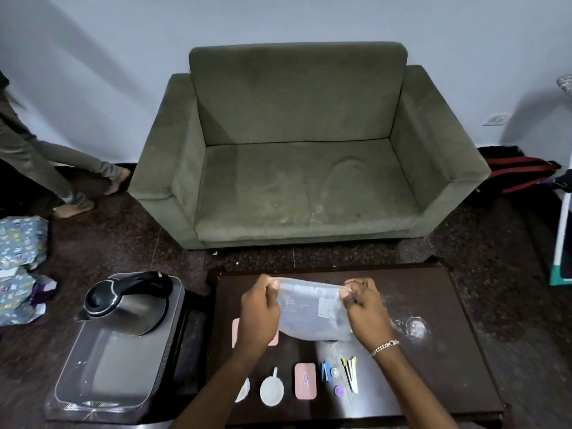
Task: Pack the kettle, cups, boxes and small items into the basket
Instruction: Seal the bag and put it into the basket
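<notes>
Translucent soft plastic zip pouch (pixel 312 314), judged light and limp, is pinched at its far top corners by left hand (pixel 258 314) and right hand (pixel 365 311), fingers clenched on it.

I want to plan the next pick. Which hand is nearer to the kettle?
Left. The left hand holds the bag on the side toward the kettle; the right hand is on the bag's far side.
</notes>
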Tool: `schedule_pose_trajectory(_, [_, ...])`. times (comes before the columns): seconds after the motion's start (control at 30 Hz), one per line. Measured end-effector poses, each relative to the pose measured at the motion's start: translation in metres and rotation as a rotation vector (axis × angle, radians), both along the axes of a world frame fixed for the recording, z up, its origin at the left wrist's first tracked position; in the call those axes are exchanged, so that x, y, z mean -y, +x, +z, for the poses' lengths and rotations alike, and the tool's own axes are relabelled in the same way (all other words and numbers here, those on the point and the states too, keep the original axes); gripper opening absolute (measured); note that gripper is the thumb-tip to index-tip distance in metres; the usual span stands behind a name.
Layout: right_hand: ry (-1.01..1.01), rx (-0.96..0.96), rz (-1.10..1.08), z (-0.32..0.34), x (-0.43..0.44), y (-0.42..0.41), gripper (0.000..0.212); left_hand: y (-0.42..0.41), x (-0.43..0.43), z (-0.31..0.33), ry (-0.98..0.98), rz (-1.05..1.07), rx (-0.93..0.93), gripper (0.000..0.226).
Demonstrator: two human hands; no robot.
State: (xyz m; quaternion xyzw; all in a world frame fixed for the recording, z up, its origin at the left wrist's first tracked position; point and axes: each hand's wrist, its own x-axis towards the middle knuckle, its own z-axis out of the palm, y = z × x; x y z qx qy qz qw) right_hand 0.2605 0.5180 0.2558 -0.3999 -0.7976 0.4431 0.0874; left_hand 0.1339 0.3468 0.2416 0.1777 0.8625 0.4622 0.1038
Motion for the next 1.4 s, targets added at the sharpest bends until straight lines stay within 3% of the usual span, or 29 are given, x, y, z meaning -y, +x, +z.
schedule_pose_trajectory(0.1, [-0.097, -0.141, -0.142, -0.001, 0.010, -0.004, 0.037, 0.010, -0.008, 0.002, 0.002, 0.043, -0.051, 0.025])
schedule_pose_trajectory(0.23, [0.002, -0.181, -0.230, -0.009, 0.019, -0.007, 0.028, 0.015, -0.015, -0.002, 0.057, 0.064, -0.052, 0.008])
schedule_pose_trajectory(0.33, [0.048, -0.189, -0.234, -0.016, 0.020, -0.004, 0.017, 0.015, -0.011, -0.004, 0.137, -0.005, 0.001, 0.029])
schedule_pose_trajectory(0.4, [0.042, -0.222, -0.223, -0.020, 0.018, 0.000, 0.016, 0.011, -0.009, -0.007, 0.153, -0.146, 0.117, 0.033])
schedule_pose_trajectory(0.47, [0.014, -0.277, -0.193, -0.020, 0.015, 0.005, 0.020, 0.008, -0.009, -0.009, 0.185, -0.309, 0.263, 0.019])
schedule_pose_trajectory(0.57, [-0.109, -0.368, -0.092, -0.021, 0.008, 0.010, 0.022, 0.005, -0.006, -0.013, 0.222, -0.396, 0.423, 0.012])
schedule_pose_trajectory(0.67, [-0.249, -0.289, 0.069, -0.023, -0.003, 0.016, 0.016, 0.003, -0.002, -0.017, 0.215, -0.365, 0.468, 0.032])
schedule_pose_trajectory(0.83, [-0.507, -0.151, 0.178, -0.028, -0.011, 0.027, 0.034, 0.003, 0.006, -0.026, 0.121, -0.424, 0.423, 0.048])
schedule_pose_trajectory(1.03, [-0.513, -0.122, 0.250, -0.040, -0.002, 0.024, 0.042, 0.005, 0.027, -0.038, 0.083, -0.407, 0.433, 0.052])
schedule_pose_trajectory(1.23, [-0.475, -0.129, 0.286, -0.047, 0.024, 0.005, 0.042, 0.000, 0.058, -0.045, 0.157, -0.247, 0.499, 0.046])
schedule_pose_trajectory(1.4, [-0.446, -0.097, 0.336, -0.052, 0.062, -0.024, 0.044, -0.018, 0.107, -0.047, 0.116, -0.199, 0.444, 0.051])
